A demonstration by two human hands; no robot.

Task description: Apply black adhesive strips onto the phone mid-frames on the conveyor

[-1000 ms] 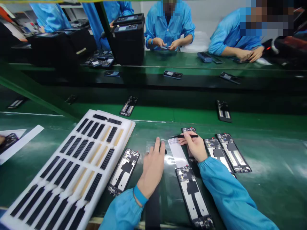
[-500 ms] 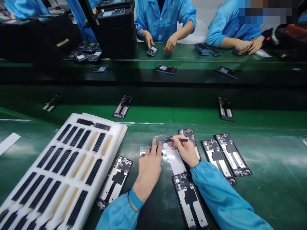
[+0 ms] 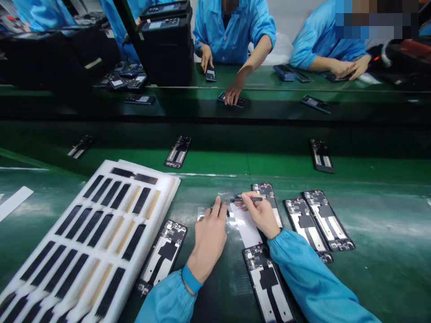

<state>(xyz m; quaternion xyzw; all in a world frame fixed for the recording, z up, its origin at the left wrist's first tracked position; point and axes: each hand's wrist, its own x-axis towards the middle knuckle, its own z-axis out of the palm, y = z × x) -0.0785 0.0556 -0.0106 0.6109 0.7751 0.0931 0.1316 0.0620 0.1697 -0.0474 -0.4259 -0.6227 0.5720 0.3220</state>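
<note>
At the far left, a white strip [image 3: 16,204] lies on the green bench. Next comes a white foam tray [image 3: 166,177], slanted toward the worker, its slots filled with black strips [image 3: 116,196] or showing tan bottoms; the slots seem meant to keep the strips sorted and within reach of the left side. Close beside the tray's right edge, a phone frame [image 3: 163,251] lies face up, its inner parts exposed.

The left hand [image 3: 210,237] grasps nothing: it lies palm down with its fingers stretched forward over a clear film [image 3: 202,212], probably to steady it. A small dark piece [image 3: 228,214] shows by the fingertips, too small to identify. Farther off, across the line, a co-worker's hand [image 3: 233,93] touches a phone there.

Right of the left fingers, a white sheet [image 3: 248,228] with rows of dots at its far end lies between the two hands, its near end meeting the top of a front frame [image 3: 269,282]; whether it overlaps cannot be told. The right hand [image 3: 264,217] pinches a slim black tool [image 3: 256,198] in a pen-like grip, likely for fine control, with the tip pointing toward the left fingertips. Behind it lies a partly hidden frame [image 3: 267,192]. Farther right, two more frames [image 3: 328,220] lie side by side, apparently parked clear of the right sleeve.
</note>
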